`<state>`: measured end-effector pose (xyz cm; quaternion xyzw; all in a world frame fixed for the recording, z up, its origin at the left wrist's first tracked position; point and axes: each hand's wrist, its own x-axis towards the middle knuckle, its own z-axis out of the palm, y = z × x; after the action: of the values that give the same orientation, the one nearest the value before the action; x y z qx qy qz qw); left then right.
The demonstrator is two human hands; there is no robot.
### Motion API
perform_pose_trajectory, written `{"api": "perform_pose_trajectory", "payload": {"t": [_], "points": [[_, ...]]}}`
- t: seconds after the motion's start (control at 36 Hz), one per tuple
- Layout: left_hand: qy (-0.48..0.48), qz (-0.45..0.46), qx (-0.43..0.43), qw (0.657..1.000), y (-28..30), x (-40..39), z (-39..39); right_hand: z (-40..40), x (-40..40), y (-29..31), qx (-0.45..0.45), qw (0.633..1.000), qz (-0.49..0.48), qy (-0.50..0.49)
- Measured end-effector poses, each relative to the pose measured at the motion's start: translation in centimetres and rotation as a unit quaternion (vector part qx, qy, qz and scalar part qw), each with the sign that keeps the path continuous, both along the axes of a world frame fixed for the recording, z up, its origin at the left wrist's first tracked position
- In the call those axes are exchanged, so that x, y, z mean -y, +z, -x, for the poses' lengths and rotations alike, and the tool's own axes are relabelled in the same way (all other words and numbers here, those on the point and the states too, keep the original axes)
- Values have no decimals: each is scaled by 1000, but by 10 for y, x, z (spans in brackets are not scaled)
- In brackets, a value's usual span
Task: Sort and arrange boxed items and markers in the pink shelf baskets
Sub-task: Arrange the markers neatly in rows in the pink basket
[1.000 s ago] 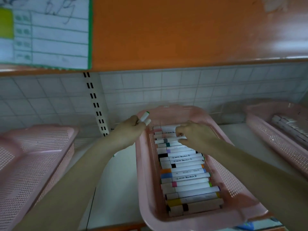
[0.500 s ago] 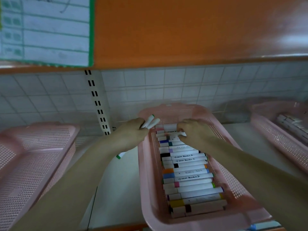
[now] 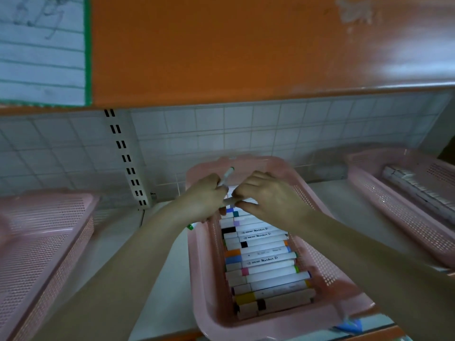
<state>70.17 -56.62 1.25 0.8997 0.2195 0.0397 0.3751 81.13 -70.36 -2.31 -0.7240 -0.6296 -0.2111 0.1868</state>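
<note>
left hand (image 3: 205,198) grip: clenched on white green-tipped marker (image 3: 226,176), now moved in over long pink perforated plastic basket (image 3: 211,279) | right hand (image 3: 268,200) grip: pinching a row marker just beside it | judged: insertion imminent

r basket (image 3: 406,205) contents blurred, cut off by edge.

I see pink perforated baskets (image 3: 209,279), white markers (image 3: 266,264) banded orange, blue, pink, yellow, black, an orange shelf front (image 3: 221,45), pale grey grid-tiled wall (image 3: 221,129), and a green-edged lined sheet (image 3: 41,52).
</note>
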Motion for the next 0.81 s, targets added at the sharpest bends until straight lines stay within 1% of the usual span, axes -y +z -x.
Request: {"api": "perform_pose_trajectory", "payload": {"t": [0.11, 0.22, 0.31, 0.39, 0.5, 0.64, 0.81], "points": [[32, 9, 24, 999, 7, -9, 8, -17, 11, -5, -1, 1000, 12, -15], [43, -30, 53, 997, 8, -20, 18, -32, 20, -15, -3, 995, 64, -76], [54, -45, 49, 996, 7, -23, 24, -37, 17, -19, -18, 984, 121, -127], [68, -58, 34, 995, 4, -26, 26, -38, 11, -22, -23, 978, 157, -136], [59, -76, 20, 995, -1, -29, 28, -39, 5, -27, -45, 977, 165, -128], [44, -84, 11, 995, -6, -32, 28, -40, 0, -33, -66, 980, 141, -122], [28, -74, 24, 997, -8, -29, 29, -37, -5, -32, -73, 980, 147, -111]]}}
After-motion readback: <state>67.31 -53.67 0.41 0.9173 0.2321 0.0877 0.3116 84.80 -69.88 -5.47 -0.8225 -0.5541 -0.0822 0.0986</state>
